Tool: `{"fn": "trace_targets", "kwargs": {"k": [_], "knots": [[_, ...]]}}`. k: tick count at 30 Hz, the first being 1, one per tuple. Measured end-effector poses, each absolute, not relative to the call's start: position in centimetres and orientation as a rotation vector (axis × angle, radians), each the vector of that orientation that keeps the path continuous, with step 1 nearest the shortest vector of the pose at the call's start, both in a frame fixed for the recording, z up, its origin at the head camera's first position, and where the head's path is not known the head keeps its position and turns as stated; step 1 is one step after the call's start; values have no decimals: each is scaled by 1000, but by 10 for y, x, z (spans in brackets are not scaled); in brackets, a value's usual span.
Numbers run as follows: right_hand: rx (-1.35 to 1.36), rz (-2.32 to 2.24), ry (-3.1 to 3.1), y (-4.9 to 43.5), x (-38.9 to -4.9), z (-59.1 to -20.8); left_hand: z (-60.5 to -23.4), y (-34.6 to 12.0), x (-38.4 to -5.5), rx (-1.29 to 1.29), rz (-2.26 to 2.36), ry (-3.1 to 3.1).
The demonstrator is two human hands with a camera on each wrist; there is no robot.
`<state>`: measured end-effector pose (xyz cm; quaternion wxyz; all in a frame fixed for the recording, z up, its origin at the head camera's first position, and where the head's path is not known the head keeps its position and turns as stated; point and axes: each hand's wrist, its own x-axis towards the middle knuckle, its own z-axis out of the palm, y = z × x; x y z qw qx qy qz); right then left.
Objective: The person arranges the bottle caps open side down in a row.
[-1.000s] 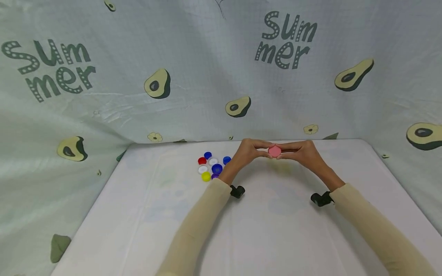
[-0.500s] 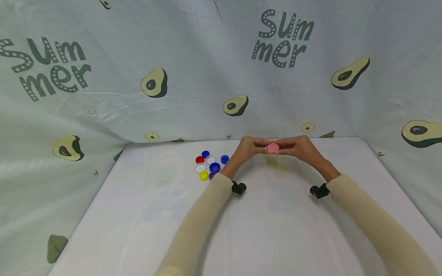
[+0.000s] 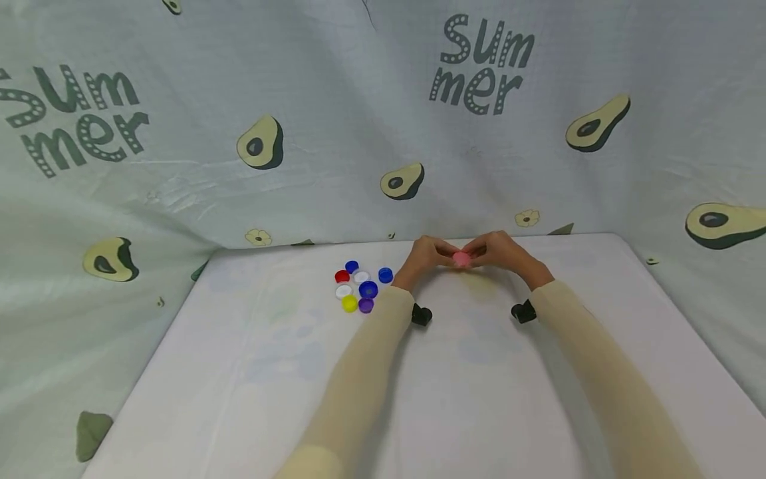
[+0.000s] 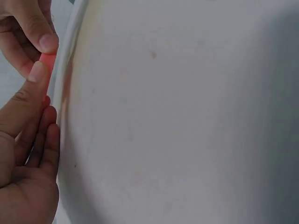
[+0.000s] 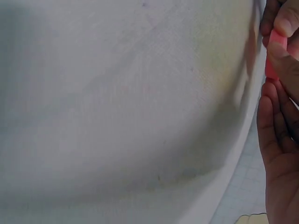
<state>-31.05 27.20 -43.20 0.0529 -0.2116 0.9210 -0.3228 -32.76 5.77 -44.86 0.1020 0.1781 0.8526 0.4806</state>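
At the far side of the table, a small round pink bottle cap (image 3: 461,259) is pinched between both hands. My left hand (image 3: 426,257) grips its left side with thumb and fingers, and my right hand (image 3: 501,253) grips its right side. In the left wrist view the cap's thin edge (image 4: 48,59) shows between the two thumbs. From the right wrist the cap (image 5: 275,55) is partly covered by a thumb. Left of the left hand lies a group of loose caps, among them a blue cap (image 3: 368,289), a purple cap (image 3: 366,305) and a yellow cap (image 3: 350,303).
The group also holds a red cap (image 3: 342,276), a white cap (image 3: 344,291) and others. A white table (image 3: 479,399) spreads below the hands. Behind it hangs a printed cloth (image 3: 335,193). Small black cameras (image 3: 421,315) sit at the wrists.
Both hands, still holding the pink cap, have shifted slightly left and drawn closer together. The purple cap shows more fully beside the left sleeve. The view has turned slightly.
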Motion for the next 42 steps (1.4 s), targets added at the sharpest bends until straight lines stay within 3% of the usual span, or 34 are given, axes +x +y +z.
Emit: {"fn": "trace_targets", "kwargs": {"k": [13, 30, 42], "knots": [[-450, -989, 2728, 275, -319, -444, -458, 71, -319, 420, 1320, 2632], [-398, -1036, 2722, 270, -312, -445, -451, 71, -319, 357, 1184, 2650], [-462, -784, 2784, 256, -306, -434, -432, 51, -313, 615, 987, 2594]]}}
